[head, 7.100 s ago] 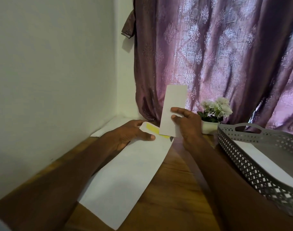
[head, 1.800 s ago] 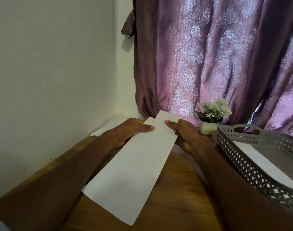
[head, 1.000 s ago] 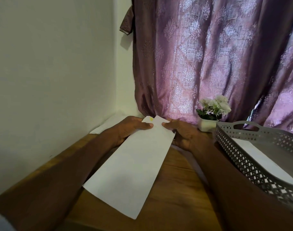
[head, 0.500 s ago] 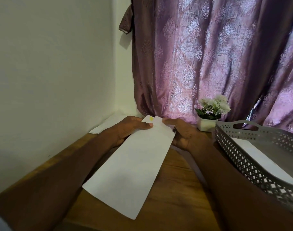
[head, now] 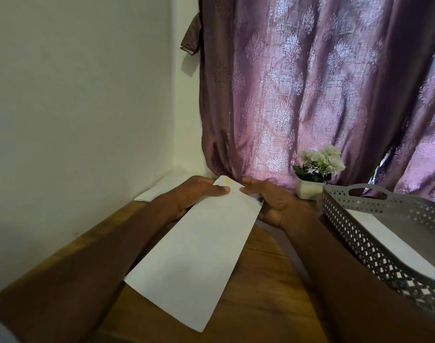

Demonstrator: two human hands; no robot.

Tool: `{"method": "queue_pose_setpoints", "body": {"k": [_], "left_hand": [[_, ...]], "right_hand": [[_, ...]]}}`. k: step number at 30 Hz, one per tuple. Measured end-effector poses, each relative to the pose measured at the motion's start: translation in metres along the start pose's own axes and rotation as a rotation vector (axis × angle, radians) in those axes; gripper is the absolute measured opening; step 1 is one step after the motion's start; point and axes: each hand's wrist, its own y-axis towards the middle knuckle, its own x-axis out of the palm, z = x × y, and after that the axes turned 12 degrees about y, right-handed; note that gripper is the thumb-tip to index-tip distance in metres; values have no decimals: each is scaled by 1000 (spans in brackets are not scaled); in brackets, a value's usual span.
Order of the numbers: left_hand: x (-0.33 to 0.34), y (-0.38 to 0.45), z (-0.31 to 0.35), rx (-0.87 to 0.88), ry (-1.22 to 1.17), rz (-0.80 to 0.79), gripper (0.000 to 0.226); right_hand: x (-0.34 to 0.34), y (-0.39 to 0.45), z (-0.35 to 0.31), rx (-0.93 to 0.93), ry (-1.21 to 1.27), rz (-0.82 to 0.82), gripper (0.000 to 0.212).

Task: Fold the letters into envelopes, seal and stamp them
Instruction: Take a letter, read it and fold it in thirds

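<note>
Long white envelope lies diagonally on the wooden table, far end up by the curtain. Left hand grips that far end's left edge, thumb on top. Right hand pinches the far right corner, fingers curled under. Yellow mark shows at the tip between the hands. Grey perforated basket at right holds white paper. Small potted flowers just behind it. More white paper against the wall, left.
</note>
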Motion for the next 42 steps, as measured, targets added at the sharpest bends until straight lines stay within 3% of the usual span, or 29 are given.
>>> {"method": "queue_pose_setpoints", "body": {"k": [7,15,19,25,37,42], "left_hand": [[0,-1,1,-5,-9,23,36],[1,-2,5,-30,81,75,39],[-2,-2,6,-25,116,182,41],[-3,3,9,-18,147,289,47],[8,-5,9,34,174,238,41],[18,-1,4,92,254,223,36]], "right_hand": [[5,-3,-1,84,71,-39,12],[11,-10,0,39,66,-15,27],[18,-10,1,-286,-218,142,8],[20,-10,5,-473,-499,170,31],[21,-8,-1,-348,-578,284,53],[15,-9,-2,-333,-694,233,53]]}}
